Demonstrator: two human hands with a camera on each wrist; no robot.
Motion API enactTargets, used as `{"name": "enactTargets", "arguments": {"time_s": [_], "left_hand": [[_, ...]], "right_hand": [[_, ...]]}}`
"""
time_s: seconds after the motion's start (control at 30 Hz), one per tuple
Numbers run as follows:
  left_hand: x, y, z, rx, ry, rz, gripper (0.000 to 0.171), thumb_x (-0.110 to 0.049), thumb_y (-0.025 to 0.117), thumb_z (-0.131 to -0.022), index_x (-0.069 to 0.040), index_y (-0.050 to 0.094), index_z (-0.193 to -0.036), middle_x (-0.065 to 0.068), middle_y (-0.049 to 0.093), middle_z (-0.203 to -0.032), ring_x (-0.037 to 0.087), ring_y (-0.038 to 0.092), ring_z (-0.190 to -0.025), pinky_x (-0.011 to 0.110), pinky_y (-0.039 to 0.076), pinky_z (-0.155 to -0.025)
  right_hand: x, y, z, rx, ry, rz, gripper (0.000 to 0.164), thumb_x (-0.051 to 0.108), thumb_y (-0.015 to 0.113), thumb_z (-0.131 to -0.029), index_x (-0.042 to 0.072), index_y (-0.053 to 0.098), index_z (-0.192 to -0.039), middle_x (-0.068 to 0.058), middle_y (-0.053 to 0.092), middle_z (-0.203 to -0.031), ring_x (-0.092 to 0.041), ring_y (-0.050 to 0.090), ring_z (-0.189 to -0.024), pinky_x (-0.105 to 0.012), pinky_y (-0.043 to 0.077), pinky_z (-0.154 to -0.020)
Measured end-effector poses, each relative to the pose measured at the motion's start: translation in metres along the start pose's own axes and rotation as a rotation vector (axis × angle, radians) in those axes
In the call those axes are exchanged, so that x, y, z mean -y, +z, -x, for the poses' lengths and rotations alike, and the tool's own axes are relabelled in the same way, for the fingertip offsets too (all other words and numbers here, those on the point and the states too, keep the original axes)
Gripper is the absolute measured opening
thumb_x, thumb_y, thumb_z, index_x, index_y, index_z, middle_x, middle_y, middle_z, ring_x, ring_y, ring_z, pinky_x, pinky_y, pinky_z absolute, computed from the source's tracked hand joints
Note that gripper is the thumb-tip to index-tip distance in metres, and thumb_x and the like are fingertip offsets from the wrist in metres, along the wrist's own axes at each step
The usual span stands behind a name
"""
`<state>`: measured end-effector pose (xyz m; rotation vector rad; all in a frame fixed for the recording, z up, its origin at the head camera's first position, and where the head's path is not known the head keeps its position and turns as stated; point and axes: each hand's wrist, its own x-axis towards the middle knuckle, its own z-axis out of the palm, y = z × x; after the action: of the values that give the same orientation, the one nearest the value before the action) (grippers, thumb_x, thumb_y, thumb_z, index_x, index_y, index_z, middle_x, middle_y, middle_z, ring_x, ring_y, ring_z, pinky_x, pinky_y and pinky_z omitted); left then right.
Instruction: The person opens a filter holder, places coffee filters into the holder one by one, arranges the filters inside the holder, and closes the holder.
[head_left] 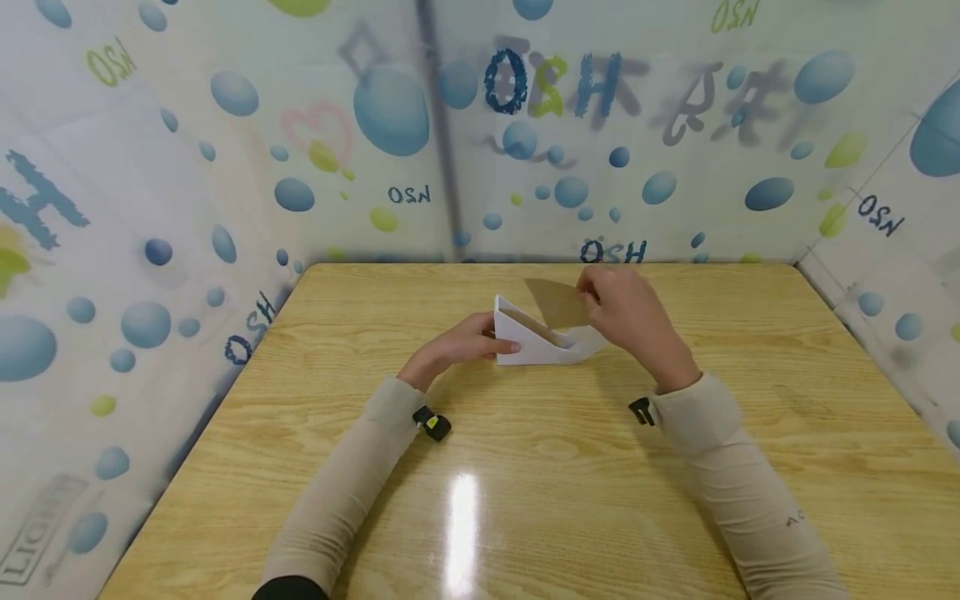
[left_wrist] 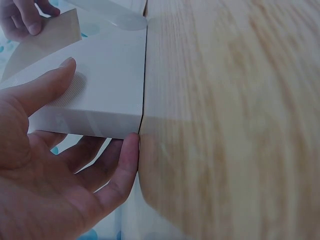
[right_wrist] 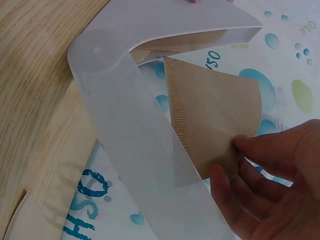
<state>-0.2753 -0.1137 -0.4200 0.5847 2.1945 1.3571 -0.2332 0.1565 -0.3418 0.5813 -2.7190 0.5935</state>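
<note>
Pale walls [head_left: 480, 229] printed with blue and green spots surround wood-grain desk [head_left: 375, 292]. Two beige sleeves [head_left: 330, 492] reach across desk. White box [head_left: 525, 346] stands on desk near far edge, sloped mouth up, translucent lid [right_wrist: 135, 150] swung out rightward. Right hand [head_left: 633, 312]: grip narrow, pinching brown paper sheet [right_wrist: 215, 115] just beside box mouth. Left hand [head_left: 468, 340]: grip holding box's left end, thumb on near face. More brown paper [right_wrist: 185, 42] shows inside box. Small black clips [head_left: 432, 423] at both cuffs.
</note>
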Motion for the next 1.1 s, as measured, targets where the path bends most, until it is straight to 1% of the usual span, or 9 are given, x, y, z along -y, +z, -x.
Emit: {"name": "enactTargets", "arguments": {"time_s": [0.4, 0.63, 0.8, 1.0, 1.1], "left_hand": [[0.0, -0.001, -0.001, 0.006, 0.015, -0.016, 0.042, -0.022, 0.068, -0.1, -0.01, 0.058, -0.139, 0.014, 0.068, -0.133, 0.021, 0.065, -0.113, 0.031, 0.053, -0.084], [0.001, -0.001, 0.0, 0.007, 0.025, -0.012, 0.042, -0.021, 0.069, -0.1, -0.011, 0.058, -0.139, 0.013, 0.068, -0.132, 0.02, 0.065, -0.112, 0.031, 0.053, -0.084], [0.001, -0.001, -0.001, 0.005, 0.023, -0.003, 0.042, -0.021, 0.069, -0.1, -0.011, 0.058, -0.139, 0.013, 0.069, -0.132, 0.02, 0.066, -0.111, 0.032, 0.054, -0.085], [0.001, 0.0, -0.001, 0.001, 0.02, -0.009, 0.042, -0.022, 0.068, -0.1, -0.012, 0.057, -0.139, 0.012, 0.068, -0.132, 0.022, 0.066, -0.114, 0.032, 0.055, -0.087], [0.001, 0.0, -0.001, -0.002, 0.016, -0.007, 0.042, -0.022, 0.069, -0.1, -0.011, 0.057, -0.139, 0.012, 0.068, -0.132, 0.021, 0.066, -0.114, 0.032, 0.055, -0.087]], "right_hand": [[0.001, 0.007, -0.002, 0.029, -0.03, 0.003, 0.014, 0.005, 0.062, -0.099, 0.0, 0.074, -0.107, -0.018, 0.076, -0.099, -0.03, 0.07, -0.082, -0.045, 0.057, -0.074], [0.004, 0.013, -0.003, 0.06, -0.04, 0.02, 0.013, 0.006, 0.063, -0.099, 0.002, 0.074, -0.105, -0.016, 0.076, -0.098, -0.029, 0.069, -0.082, -0.044, 0.057, -0.075], [0.007, 0.017, -0.003, 0.058, -0.052, 0.022, 0.012, 0.005, 0.063, -0.098, 0.002, 0.074, -0.103, -0.015, 0.076, -0.098, -0.029, 0.07, -0.085, -0.045, 0.057, -0.078], [0.008, 0.019, -0.002, 0.042, -0.075, 0.019, 0.012, 0.005, 0.063, -0.098, 0.002, 0.074, -0.102, -0.015, 0.076, -0.097, -0.029, 0.07, -0.084, -0.045, 0.057, -0.077], [0.008, 0.02, -0.002, 0.056, -0.07, 0.017, 0.012, 0.005, 0.063, -0.099, 0.002, 0.073, -0.103, -0.015, 0.076, -0.097, -0.029, 0.07, -0.084, -0.045, 0.058, -0.077]]}}
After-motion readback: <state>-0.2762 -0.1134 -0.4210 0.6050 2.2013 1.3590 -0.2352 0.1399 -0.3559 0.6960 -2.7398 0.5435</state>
